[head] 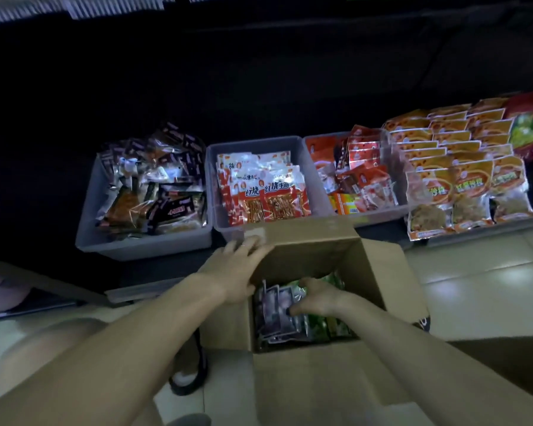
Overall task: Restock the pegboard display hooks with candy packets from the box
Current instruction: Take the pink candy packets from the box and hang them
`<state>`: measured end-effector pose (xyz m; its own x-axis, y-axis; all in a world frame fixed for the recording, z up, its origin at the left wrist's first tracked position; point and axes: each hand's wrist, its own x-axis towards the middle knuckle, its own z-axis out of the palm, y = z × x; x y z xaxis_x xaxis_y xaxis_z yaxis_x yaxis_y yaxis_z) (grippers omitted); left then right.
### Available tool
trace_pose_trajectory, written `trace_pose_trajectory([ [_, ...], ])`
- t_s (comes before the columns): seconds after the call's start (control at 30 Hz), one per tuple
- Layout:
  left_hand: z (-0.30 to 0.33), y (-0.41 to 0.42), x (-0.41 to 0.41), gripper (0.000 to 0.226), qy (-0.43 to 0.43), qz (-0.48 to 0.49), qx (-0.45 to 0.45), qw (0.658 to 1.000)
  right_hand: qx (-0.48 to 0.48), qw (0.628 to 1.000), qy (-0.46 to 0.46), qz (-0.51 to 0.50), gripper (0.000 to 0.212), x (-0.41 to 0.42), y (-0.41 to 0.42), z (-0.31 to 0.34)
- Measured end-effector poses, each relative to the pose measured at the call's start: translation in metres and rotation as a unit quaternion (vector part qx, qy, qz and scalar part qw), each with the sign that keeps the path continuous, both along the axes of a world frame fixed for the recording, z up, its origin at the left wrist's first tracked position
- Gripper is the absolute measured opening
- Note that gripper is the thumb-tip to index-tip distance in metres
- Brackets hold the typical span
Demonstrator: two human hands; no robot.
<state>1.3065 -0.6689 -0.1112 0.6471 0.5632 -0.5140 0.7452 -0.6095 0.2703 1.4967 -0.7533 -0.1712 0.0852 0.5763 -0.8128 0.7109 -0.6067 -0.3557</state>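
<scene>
An open cardboard box (330,250) stands on the floor in front of me. Inside it lie silvery grey packets (273,315) on the left and green packets (336,325) on the right. My left hand (237,269) grips the box's far left corner, thumb inside the wall, fingers over the flap. My right hand (316,298) reaches down into the box, its fingers curled round the grey packets. No pegboard hooks show clearly; the top of the view is dark.
Three grey bins sit behind the box: dark snack packs (105,235), red-and-white packs (211,179), red packs (376,215). Orange packets (462,179) stand in rows at the right. A sandalled foot (191,373) is left of the box. Tiled floor (474,272) lies to the right.
</scene>
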Motion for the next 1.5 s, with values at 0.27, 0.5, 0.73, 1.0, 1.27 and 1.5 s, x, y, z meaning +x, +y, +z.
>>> trace_pose_trajectory([
  [0.27,-0.026,0.021,-0.004,0.108,-0.009,-0.029,-0.045,0.999,-0.107,0.989,0.029,-0.096,0.109,-0.017,0.019,-0.078],
  [0.5,-0.027,0.025,0.0,0.108,-0.003,-0.03,-0.072,0.997,-0.119,0.982,0.039,-0.14,0.073,-0.03,0.03,-0.101],
  [0.73,-0.019,0.023,0.004,0.11,0.003,-0.02,-0.091,0.996,-0.103,0.982,0.046,-0.15,0.133,-0.02,0.028,-0.166],
  [1.0,-0.013,0.024,0.006,0.107,0.008,-0.016,-0.096,0.995,-0.053,0.994,-0.006,-0.095,0.111,-0.062,0.039,-0.144],
  [1.27,-0.008,0.029,0.017,0.107,0.026,-0.003,-0.099,0.995,-0.013,0.994,-0.104,-0.033,0.08,-0.072,0.034,-0.156],
  [1.5,-0.01,0.03,0.023,0.105,0.036,0.009,-0.096,0.995,0.013,0.994,-0.092,0.062,0.078,-0.061,0.028,-0.221],
])
